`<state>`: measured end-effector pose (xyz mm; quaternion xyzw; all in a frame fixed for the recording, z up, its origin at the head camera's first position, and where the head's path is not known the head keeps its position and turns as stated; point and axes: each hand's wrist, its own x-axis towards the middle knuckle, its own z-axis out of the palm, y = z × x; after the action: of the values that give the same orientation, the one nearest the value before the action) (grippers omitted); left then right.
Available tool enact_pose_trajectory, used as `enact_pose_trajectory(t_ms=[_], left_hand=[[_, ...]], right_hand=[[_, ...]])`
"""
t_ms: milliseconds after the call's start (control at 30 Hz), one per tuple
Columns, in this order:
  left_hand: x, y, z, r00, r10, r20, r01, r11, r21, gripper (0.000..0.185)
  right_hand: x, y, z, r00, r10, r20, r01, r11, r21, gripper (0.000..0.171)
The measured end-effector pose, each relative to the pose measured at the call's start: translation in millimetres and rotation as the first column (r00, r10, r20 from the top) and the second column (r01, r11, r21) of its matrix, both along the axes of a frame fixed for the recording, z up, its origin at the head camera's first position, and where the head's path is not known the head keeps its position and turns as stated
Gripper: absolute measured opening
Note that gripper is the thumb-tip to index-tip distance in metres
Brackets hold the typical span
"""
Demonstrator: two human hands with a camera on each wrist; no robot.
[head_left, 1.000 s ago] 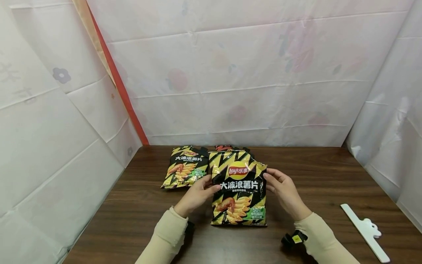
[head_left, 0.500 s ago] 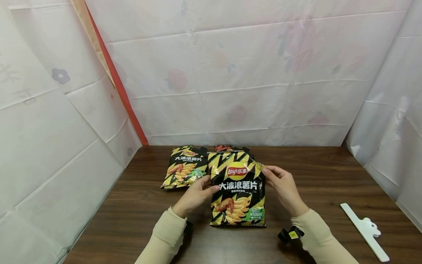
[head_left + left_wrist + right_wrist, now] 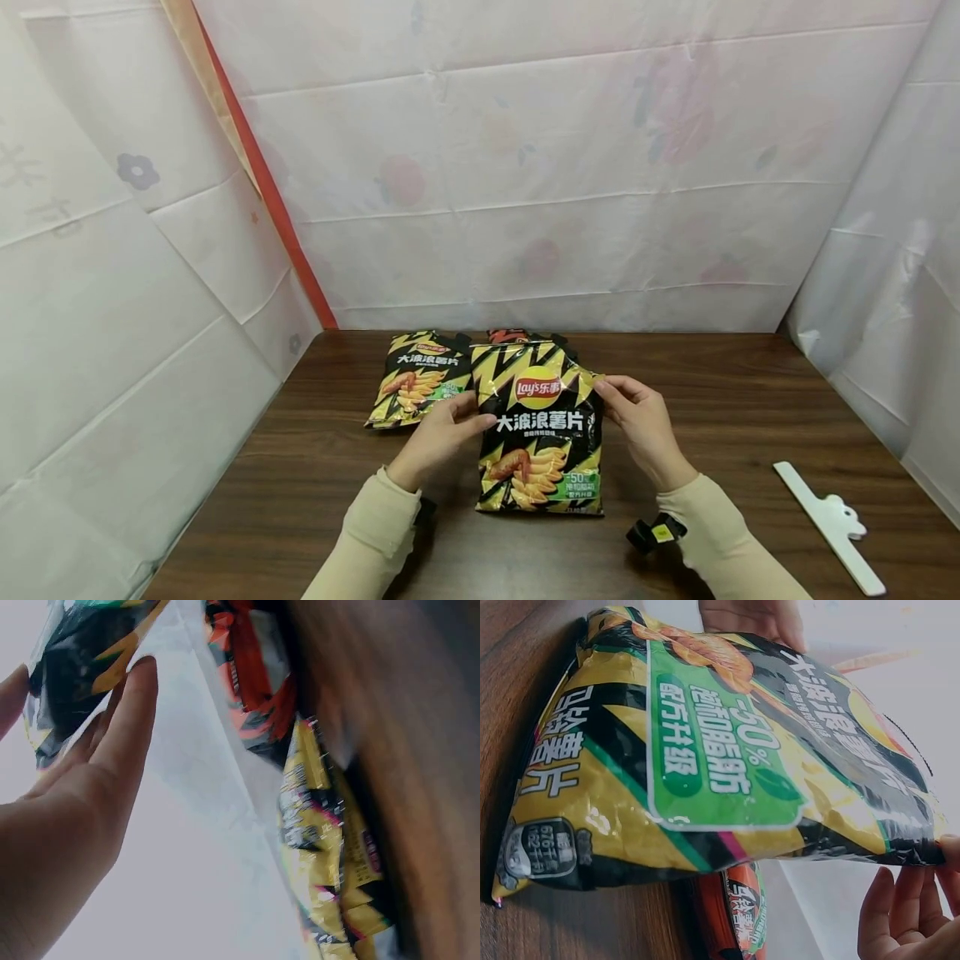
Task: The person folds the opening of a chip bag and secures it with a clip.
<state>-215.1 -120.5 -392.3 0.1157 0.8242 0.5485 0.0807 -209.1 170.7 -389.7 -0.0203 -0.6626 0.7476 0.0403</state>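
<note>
A black-and-yellow bag of potato chips (image 3: 540, 433) stands nearly upright on the table, its printed front facing me. My left hand (image 3: 442, 442) holds the left side, with the thumb on the front and the fingers reaching behind. At the upper right corner, my right hand (image 3: 647, 429) pinches the edge between thumb and fingers. The right wrist view shows the bag's lower front (image 3: 705, 750) close up, with right fingertips (image 3: 952, 847) at its corner. In the left wrist view, only part of the bag (image 3: 82, 667) shows between thumb and fingers.
A matching chip bag (image 3: 416, 379) leans at the back left. Behind the held bag, a red-and-black bag (image 3: 508, 336) is mostly hidden. A long white clip (image 3: 827, 527) lies on the brown wooden table (image 3: 720, 392) at right. White sheeting (image 3: 570, 183) encloses the back and sides.
My right hand has shifted up from the bag's right side to its upper right corner. The bag has moved very slightly left, along with the left hand.
</note>
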Motion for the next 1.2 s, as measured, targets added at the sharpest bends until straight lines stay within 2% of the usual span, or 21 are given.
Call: enact_pose_trajectory(t_ms=[167, 433, 700, 800, 933, 1067, 1200], left_hand=[[-5.8, -5.3, 11.3, 0.998, 0.058, -0.010, -0.057, 0.995, 0.084, 0.060], [-13.7, -13.1, 33.0, 0.996, 0.057, -0.075, -0.053, 0.997, 0.058, 0.054], [-22.4, -6.7, 57.4, 0.985, 0.064, -0.160, -0.059, 0.998, 0.034, 0.055], [-25.1, -0.8, 64.8, 0.973, 0.077, -0.218, -0.079, 0.997, 0.000, 0.054], [-27.5, 11.2, 74.6, 0.945, 0.073, -0.318, -0.093, 0.994, -0.049, 0.053], [-29.7, 27.5, 84.7, 0.924, 0.031, -0.382, -0.075, 0.992, -0.100, 0.049], [-33.1, 43.7, 92.0, 0.911, -0.032, -0.412, -0.041, 0.985, -0.167, 0.044]], right_hand=[[-0.1, -1.1, -0.4, 1.000, -0.001, -0.002, 0.001, 1.000, -0.011, 0.007], [0.7, -0.4, -0.7, 1.000, 0.003, -0.015, -0.004, 1.000, -0.011, 0.007], [-0.8, 0.3, -1.8, 1.000, 0.008, -0.025, -0.008, 1.000, -0.007, 0.009], [-0.9, 0.3, -1.9, 1.000, 0.007, -0.025, -0.008, 1.000, -0.008, 0.010], [-0.4, 0.7, -1.3, 1.000, 0.009, -0.027, -0.009, 1.000, -0.009, 0.009], [0.6, 1.3, 0.1, 1.000, 0.010, -0.028, -0.010, 1.000, -0.003, 0.008], [1.0, 2.0, 1.0, 1.000, 0.012, -0.027, -0.012, 1.000, 0.004, 0.007]])
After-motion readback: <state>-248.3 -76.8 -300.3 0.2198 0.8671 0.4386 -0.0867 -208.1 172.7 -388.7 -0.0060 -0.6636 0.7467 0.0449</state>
